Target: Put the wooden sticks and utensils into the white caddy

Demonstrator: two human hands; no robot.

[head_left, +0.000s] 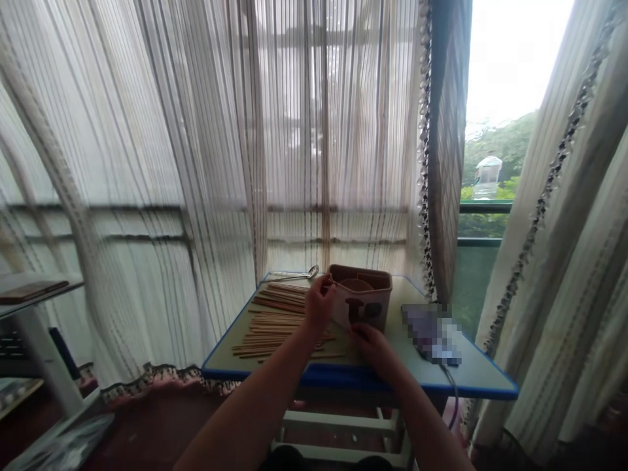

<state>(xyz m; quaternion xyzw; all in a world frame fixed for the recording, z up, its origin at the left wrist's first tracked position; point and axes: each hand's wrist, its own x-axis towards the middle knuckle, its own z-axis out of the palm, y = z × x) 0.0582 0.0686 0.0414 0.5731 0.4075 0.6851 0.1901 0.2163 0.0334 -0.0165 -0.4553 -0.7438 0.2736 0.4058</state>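
Observation:
My left hand (318,304) is raised at the left rim of a pinkish-brown compartment box (363,297), fingers pinched together on something I cannot make out. My right hand (373,347) rests low on the table in front of the box, fingers curled, touching the tabletop near the ends of the sticks. Many wooden chopsticks (275,320) lie spread in rows on the small blue-edged table (343,378), left of the box. A metal spoon (307,273) lies at the table's far edge behind the chopsticks.
A blurred-out flat object with a cable (434,337) lies on the table's right side. Striped sheer curtains (196,163) hang close behind and on both sides. A shelf (34,291) stands at the left. The table's white frame (338,425) shows below.

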